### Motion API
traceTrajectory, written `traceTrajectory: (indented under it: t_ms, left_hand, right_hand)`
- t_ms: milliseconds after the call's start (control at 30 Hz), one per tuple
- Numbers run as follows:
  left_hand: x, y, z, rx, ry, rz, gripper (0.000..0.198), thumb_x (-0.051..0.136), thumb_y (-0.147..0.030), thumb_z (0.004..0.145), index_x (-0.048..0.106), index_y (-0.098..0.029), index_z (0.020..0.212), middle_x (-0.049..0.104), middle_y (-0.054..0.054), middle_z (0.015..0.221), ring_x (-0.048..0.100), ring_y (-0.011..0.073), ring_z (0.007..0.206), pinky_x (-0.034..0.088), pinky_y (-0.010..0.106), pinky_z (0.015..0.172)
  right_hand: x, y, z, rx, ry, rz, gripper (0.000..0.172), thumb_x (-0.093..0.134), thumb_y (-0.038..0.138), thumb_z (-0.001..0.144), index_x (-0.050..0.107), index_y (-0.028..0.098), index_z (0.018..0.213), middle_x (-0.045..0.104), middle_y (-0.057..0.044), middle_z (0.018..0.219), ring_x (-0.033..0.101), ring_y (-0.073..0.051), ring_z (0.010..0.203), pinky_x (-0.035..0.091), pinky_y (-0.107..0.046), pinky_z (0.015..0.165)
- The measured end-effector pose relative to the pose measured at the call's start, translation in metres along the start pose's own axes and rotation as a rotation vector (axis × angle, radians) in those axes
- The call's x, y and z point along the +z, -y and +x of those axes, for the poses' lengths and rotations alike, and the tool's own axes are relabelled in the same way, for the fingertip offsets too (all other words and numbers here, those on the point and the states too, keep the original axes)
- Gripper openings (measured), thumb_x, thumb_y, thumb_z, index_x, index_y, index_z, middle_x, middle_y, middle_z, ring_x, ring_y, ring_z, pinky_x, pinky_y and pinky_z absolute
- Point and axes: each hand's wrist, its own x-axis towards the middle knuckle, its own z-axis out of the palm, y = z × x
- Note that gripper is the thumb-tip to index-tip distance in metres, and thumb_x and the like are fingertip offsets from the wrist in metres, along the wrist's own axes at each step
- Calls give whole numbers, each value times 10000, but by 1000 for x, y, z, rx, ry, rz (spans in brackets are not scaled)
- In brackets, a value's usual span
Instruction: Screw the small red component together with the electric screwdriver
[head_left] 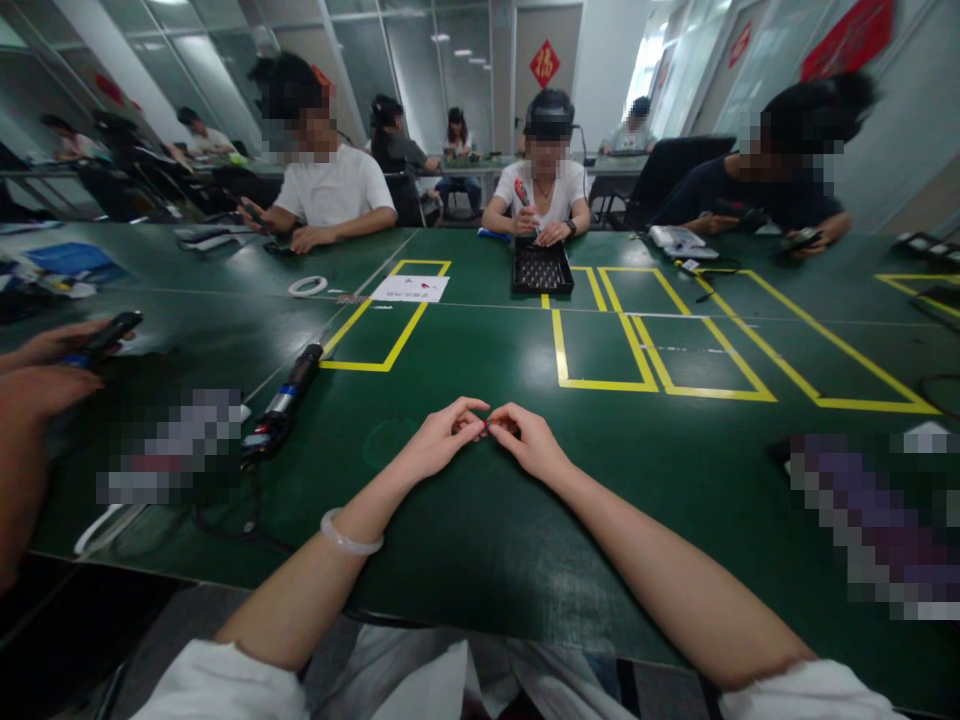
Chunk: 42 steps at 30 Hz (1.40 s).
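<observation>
**Head View: Two Hands, One Red Part**

Head view: one small red part (492, 425) sits on the person's side of the one gridded black tray (541, 268), just above the glossy green surface (480, 540). Left hand (439, 443) and right hand (531, 442) meet there, fingers pinched on the part. One cylindrical black screwdriver (283, 402) lies left of the tray. One smooth white bangle (349, 540) rings the left wrist.

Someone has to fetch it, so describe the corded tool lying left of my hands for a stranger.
On the green table, find the yellow taped rectangle ahead-left of the left hand. At its near left corner lies the tool: a long dark barrel with a blue-and-silver band and a trailing black cord. The white ring beyond it is round and pale.
</observation>
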Motion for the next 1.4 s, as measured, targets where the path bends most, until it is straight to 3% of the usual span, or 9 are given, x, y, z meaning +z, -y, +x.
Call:
traceTrajectory:
  t_ms: [200,333,500,733,1000,1100,1233,1400]
  left_hand:
    - [3,-6,-4,63,-27,111,323,570,-380,864,532,-229,1147,682,30,960,655,176,884,495,305,823]
    - [4,-6,-5,99,-54,185,207,528,-370,894,562,-223,1036,677,36,975,653,178,893,494,307,832]
    - [2,-5,-4,98,-66,186,208,512,-366,900,564,-222,1041,675,43,987,654,189,922,497,314,840]
    - [0,-9,-4,84,-56,159,222,519,-385,902,586,-215,1028,692,39,981,660,187,930,495,308,844]
    - [-6,-8,-5,57,-70,193,324,391,-423,958,607,-213,1077,701,34,974,657,178,892,480,307,831]
    - [-20,-9,-5,52,-119,175,361,400,-437,952,568,-210,1177,697,53,1051,655,185,957,481,322,881]
    - [-54,-4,-16,10,-207,255,430,437,-480,924,543,-215,1246,662,72,1179,626,209,1071,478,350,936]
    - [-112,34,-53,-170,-332,616,565,426,-525,900,496,-167,1332,572,117,1328,548,251,1203,415,402,1040]
  right_hand:
    - [-2,0,1,87,-9,112,154,548,305,900,627,173,908,656,0,787,595,-125,709,448,-237,669]
    - [-1,-2,1,96,-10,138,180,527,331,909,616,175,918,655,-4,788,596,-126,711,452,-244,672]
    - [1,-3,1,65,3,182,252,602,317,855,527,191,1060,641,7,812,577,-110,669,462,-239,650]
    - [1,-3,1,29,18,156,134,585,265,857,555,190,964,625,2,816,574,-113,712,460,-242,672]
    - [0,-3,1,46,14,148,144,572,272,870,567,183,983,614,0,828,561,-115,711,452,-245,669]
    - [0,-2,0,64,14,156,153,579,273,865,574,178,985,608,0,821,555,-116,705,449,-246,663]
    - [0,-1,1,81,23,161,151,588,267,859,579,176,978,603,1,814,548,-112,698,443,-238,656]
    - [0,-1,1,100,34,173,154,595,271,853,580,176,973,612,-2,819,555,-111,704,444,-235,662]
